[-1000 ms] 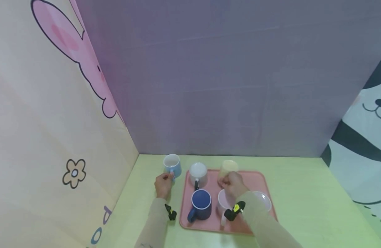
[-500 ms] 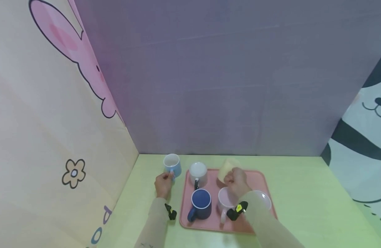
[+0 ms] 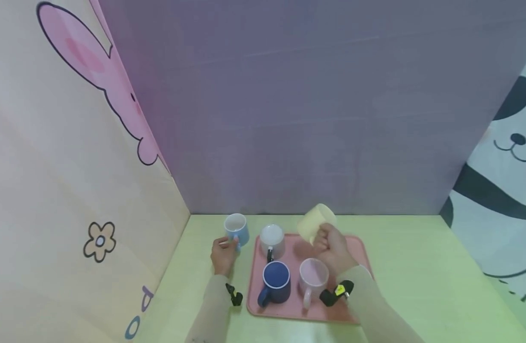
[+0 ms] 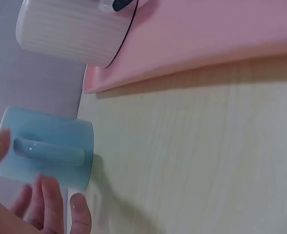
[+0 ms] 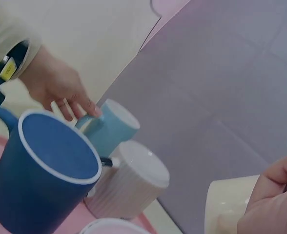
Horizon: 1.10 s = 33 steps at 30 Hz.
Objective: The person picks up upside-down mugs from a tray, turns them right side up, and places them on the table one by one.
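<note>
Right hand grips one yellow mug near three others, left hand loose at one blue mug.

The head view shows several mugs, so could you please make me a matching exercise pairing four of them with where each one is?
Mugs
1. dark blue mug
2. cream mug
3. white mug
4. light blue mug

Places, as the head view shows them
A. outside the pink tray, by the left hand
B. in the tray's far left corner
C. in the tray's near left corner
D. tilted, held in the right hand

Right pairs: 1-C, 2-D, 3-B, 4-A
</note>
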Motion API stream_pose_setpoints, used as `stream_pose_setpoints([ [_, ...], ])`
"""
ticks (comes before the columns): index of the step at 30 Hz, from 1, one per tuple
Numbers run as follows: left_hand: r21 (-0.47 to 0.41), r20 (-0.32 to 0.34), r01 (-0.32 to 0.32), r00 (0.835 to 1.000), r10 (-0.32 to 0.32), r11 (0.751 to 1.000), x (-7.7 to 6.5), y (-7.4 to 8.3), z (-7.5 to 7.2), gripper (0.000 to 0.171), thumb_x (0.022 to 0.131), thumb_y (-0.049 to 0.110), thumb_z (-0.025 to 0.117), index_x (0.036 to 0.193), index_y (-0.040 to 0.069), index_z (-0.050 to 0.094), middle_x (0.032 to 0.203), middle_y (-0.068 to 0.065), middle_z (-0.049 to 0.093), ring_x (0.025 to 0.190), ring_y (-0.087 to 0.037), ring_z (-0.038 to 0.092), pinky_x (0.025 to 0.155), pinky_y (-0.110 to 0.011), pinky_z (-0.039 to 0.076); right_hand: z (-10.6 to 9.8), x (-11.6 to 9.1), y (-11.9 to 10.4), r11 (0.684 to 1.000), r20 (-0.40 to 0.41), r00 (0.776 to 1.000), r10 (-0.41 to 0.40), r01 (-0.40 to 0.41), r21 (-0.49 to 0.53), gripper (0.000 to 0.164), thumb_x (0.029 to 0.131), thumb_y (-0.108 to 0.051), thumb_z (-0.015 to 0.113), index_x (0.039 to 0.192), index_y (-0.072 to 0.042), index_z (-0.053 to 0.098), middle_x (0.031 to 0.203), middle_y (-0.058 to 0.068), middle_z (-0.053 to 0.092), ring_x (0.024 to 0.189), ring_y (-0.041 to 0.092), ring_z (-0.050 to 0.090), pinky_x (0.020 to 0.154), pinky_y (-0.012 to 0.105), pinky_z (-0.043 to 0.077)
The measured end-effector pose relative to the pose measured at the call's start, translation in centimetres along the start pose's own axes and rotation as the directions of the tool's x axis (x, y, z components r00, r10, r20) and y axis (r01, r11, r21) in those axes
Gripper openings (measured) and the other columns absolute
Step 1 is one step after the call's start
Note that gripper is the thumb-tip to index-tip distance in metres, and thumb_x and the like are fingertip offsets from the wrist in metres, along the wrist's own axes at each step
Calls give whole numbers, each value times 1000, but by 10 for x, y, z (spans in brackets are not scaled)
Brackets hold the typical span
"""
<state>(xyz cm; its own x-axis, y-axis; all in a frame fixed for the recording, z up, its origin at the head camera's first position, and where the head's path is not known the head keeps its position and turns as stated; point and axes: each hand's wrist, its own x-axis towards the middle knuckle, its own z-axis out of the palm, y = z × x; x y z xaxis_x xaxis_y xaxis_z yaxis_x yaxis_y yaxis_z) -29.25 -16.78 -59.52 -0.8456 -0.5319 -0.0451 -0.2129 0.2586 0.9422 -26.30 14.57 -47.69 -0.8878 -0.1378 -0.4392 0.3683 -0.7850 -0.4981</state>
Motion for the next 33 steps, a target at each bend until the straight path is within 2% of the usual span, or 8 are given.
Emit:
stream_pose_setpoints([
  [4,-44,-79,-12,997,9,999,-3,4,-3,48,94,33,74,127,4,55,113,-21,68,97,-34,66,78,-41,52,1,-10,-6,999,42,998,46,-46,15,32,106,-17,50,76,-16,40,59,-7,41,45,4,33,40,16,27],
  [8,-144,-179,-97,981,71,985,-12,19,-4,27,95,22,72,114,5,63,102,-14,68,88,-23,62,73,-31,48,1,-20,-10,997,122,990,72,-76,31,37,107,-22,51,72,-16,43,59,-8,41,45,3,33,40,16,28],
  [11,-189,-166,-159,978,128,969,-26,39,-5,14,95,17,71,102,5,68,92,-9,67,81,-16,57,71,-26,47,1,-26,-12,991,190,978,85,-103,90,38,108,-24,51,71,-16,43,58,-8,38,45,3,31,40,16,27],
  [15,-212,-33,-195,981,192,958,-51,68,-3,12,96,17,69,96,5,72,88,-8,68,79,-14,57,71,-25,47,2,-34,-13,977,277,955,101,-148,151,43,109,-28,49,68,-16,43,57,-9,31,47,3,27,43,16,22],
  [19,-272,149,-163,967,209,948,-74,94,2,17,96,16,68,98,1,74,91,-11,71,84,-19,62,76,-26,49,4,-38,-10,967,368,926,85,-166,194,44,110,-28,44,68,-16,42,60,-10,25,49,2,22,42,15,22],
  [22,-324,298,-107,932,208,940,-88,109,8,24,96,16,66,101,-6,72,86,-7,69,82,-19,61,75,-28,49,8,-41,-6,956,419,906,57,-170,238,42,111,-26,42,70,-16,42,61,-11,25,50,2,21,41,15,21],
  [26,-381,453,-28,866,213,924,-106,124,17,32,98,22,65,104,-9,70,80,2,64,75,-13,57,69,-26,48,11,-44,-1,940,469,883,17,-174,294,39,111,-24,40,74,-15,42,62,-10,27,49,3,21,45,15,16],
  [33,-413,567,53,796,211,909,-132,143,31,33,101,29,63,112,0,74,90,0,71,82,-14,62,74,-26,52,17,-48,7,928,541,840,-34,-175,330,34,112,-21,37,78,-16,39,66,-10,26,51,2,16,48,15,10],
])
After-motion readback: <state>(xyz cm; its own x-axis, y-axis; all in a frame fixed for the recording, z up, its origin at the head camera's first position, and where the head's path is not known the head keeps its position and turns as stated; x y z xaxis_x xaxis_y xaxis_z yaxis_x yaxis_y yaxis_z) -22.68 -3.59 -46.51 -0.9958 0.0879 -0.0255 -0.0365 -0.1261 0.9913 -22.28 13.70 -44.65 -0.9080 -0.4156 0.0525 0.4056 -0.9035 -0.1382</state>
